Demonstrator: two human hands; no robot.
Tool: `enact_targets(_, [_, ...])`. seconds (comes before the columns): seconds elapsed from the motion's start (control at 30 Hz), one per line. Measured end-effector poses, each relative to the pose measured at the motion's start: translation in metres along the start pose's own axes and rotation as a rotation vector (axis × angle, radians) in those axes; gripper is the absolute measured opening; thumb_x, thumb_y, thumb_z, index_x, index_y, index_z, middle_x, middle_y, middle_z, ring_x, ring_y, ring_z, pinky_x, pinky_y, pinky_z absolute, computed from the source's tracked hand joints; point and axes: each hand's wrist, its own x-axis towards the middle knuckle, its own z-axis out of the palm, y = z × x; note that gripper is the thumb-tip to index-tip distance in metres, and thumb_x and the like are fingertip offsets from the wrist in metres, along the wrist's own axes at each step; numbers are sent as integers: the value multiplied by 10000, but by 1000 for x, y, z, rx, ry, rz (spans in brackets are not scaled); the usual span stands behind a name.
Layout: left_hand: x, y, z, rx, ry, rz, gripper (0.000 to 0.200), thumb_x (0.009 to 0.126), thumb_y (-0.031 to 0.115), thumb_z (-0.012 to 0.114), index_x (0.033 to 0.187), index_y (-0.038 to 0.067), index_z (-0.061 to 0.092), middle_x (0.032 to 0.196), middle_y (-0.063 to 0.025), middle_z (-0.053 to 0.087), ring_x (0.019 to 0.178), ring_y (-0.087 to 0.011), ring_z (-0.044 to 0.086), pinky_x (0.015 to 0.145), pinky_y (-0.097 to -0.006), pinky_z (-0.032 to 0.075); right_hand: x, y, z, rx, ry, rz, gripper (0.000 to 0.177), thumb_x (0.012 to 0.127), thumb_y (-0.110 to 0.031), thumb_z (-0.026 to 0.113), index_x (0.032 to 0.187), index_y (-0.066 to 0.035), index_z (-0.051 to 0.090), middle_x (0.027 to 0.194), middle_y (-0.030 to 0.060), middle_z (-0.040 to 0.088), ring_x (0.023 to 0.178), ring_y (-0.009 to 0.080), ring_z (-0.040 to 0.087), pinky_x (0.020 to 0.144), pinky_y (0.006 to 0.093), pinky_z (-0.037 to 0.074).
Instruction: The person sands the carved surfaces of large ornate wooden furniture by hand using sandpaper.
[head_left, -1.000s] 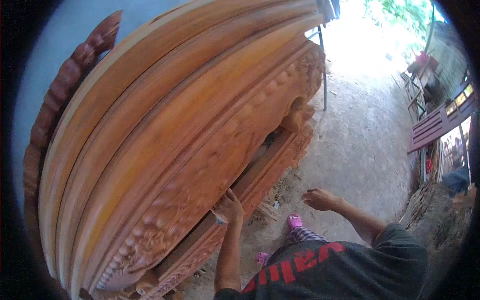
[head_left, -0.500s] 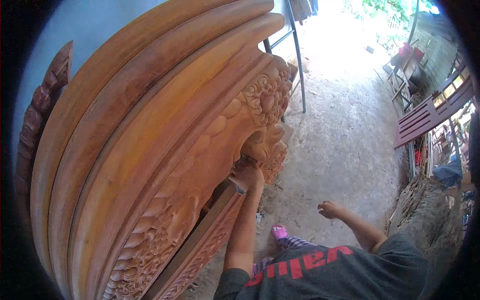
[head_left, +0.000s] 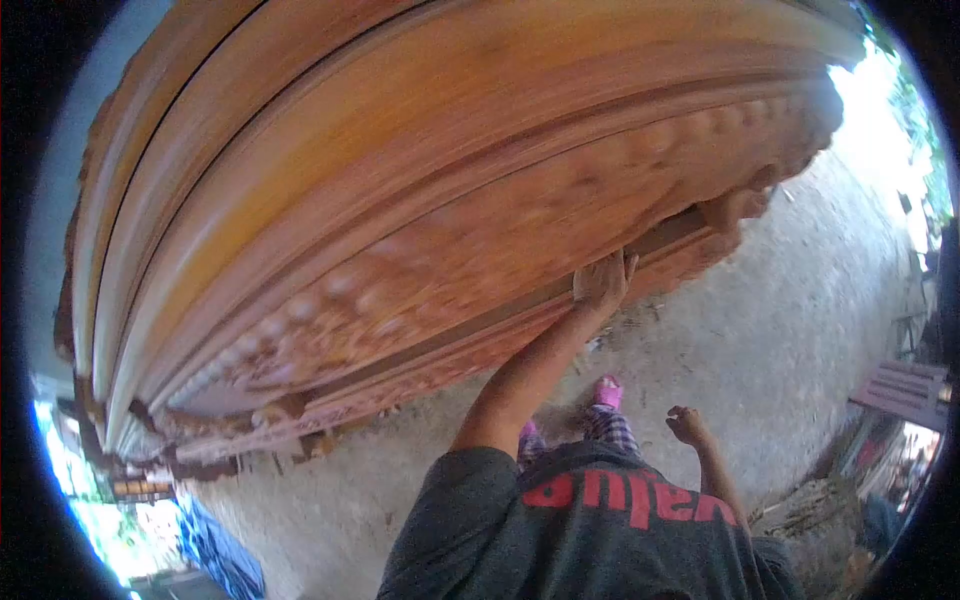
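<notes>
A large wooden piece of furniture (head_left: 480,110) with long curved mouldings and a carved lower band fills the upper part of the view. My left hand (head_left: 602,280) reaches up to its lower carved edge and rests against the wood, fingers stretched and thumb apart. Some of its fingertips are hard to make out against the dark gap there. My right hand (head_left: 687,425) hangs in the air over the floor, away from the furniture, its fingers curled in and nothing visible in them.
Below is a grey concrete floor (head_left: 700,350), with my pink footwear (head_left: 608,388) on it. A slatted wooden piece (head_left: 900,392) and piled material stand at the right. Blue sheeting (head_left: 222,550) lies at the lower left.
The view has swung left, so the furniture now stretches across the top. My left hand has left the carved ornament near the end and lies further along the lower edge.
</notes>
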Motion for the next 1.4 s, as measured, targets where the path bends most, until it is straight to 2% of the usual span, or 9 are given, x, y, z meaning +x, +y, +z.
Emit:
enact_targets(0.37, [-256, -285, -76, 243, 91, -253, 626, 993, 508, 386, 1490, 128, 357, 1518, -174, 390, 1399, -383, 344, 1108, -562, 268, -5, -99, 152, -14, -228, -167, 355, 865, -320, 658, 1144, -102, 685, 1088, 198, 690, 993, 379, 656, 891, 464, 512])
enact_targets(0.57, [-373, -443, -82, 193, 208, -533, 552, 990, 503, 403, 1331, 98, 560, 1309, -236, 549, 1220, -416, 485, 1060, -529, 342, -4, -166, 126, -173, -137, -339, 338, 884, -317, 614, 1095, -58, 669, 1077, 216, 677, 1019, 377, 642, 904, 474, 495])
enact_targets(0.67, [-375, -442, -98, 83, 402, -399, 545, 1025, 450, 371, 1222, 3, 615, 1225, -261, 592, 1182, -429, 509, 1046, -503, 375, 63, -137, 180, -539, -174, -668, 261, 891, -267, 583, 1046, -78, 676, 1082, 198, 665, 1037, 345, 632, 931, 463, 479])
enact_targets(0.77, [-344, -443, -81, 91, 593, -476, 533, 1024, 445, 386, 1151, -10, 632, 1125, -274, 614, 1102, -418, 534, 996, -488, 408, -5, -261, 88, 59, -274, -533, 548, 956, -458, 549, 1340, -67, 552, 1377, 221, 529, 1273, 395, 494, 1055, 473, 395])
enact_targets(0.9, [-301, -309, -78, -893, 827, -265, 434, 1011, 429, 470, 1097, 12, 554, 1053, -121, 573, 983, -277, 552, 921, -427, 435, -28, -378, 54, 643, -386, -694, 724, 962, -455, 583, 1527, -119, 279, 1538, 132, 334, 1379, 294, 390, 1101, 423, 384])
enact_targets(1.03, [-273, -163, -57, -1293, 560, -110, 479, 1018, 447, 443, 1221, 14, 474, 1149, -126, 525, 1054, -259, 529, 950, -427, 419, -88, -454, 5, 1300, -366, -575, 652, 1003, -515, 480, 1478, -81, 373, 1405, 106, 502, 1272, 234, 493, 1060, 370, 399])
enact_targets(1.23, [-260, -122, -61, -1272, 425, -64, 594, 1038, 498, 351, 1342, -6, 430, 1264, -188, 501, 1137, -286, 514, 987, -434, 404, -29, -407, 26, 1219, -435, -1070, 628, 992, -473, 536, 1469, -97, 375, 1303, 87, 556, 1193, 242, 544, 1014, 368, 442])
enact_targets(1.33, [-255, -128, -68, -1454, 273, -274, 595, 1040, 489, 349, 1348, -8, 457, 1263, -184, 512, 1168, -280, 496, 1001, -418, 387, -5, -418, 25, 1225, -474, -565, 665, 947, -471, 616, 1432, -76, 392, 1204, 119, 619, 1089, 272, 617, 905, 393, 510])
enact_targets(1.4, [-247, -131, -85, -933, 410, -317, 577, 1032, 475, 376, 1356, 9, 481, 1295, -189, 521, 1195, -304, 481, 1011, -444, 374, 6, -426, 11, 787, 153, -416, 771, 879, -408, 720, 1437, -23, 353, 1316, 207, 543, 1199, 292, 566, 936, 433, 483])
